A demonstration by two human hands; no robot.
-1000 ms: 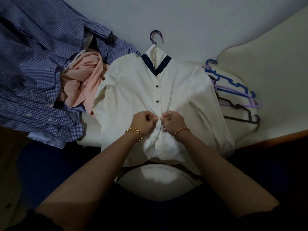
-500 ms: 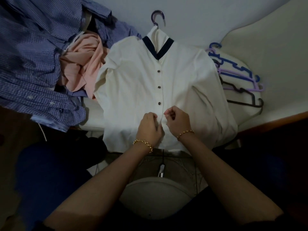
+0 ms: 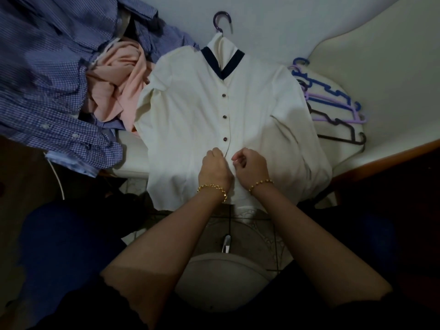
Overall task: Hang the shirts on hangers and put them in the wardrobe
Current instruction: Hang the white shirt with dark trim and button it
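Our left hand [image 3: 215, 166] and right hand [image 3: 250, 166] are both curled, each pinching a front edge of the cream shirt [image 3: 190, 115] just below its third button [image 3: 224, 139]. We're buttoning up. The shirt lies flat before us, already on a purple hanger [image 3: 222, 20]. Next, we reckon, a button needs easing through its hole. Spare hangers [image 3: 333, 108] lie right; checked shirts [image 3: 47, 79] and a pink top [image 3: 119, 79] are heaped left.

White wall [image 3: 285, 20], patterned floor tiles [image 3: 258, 232], white cord [image 3: 56, 175], wooden edge [image 3: 385, 161]
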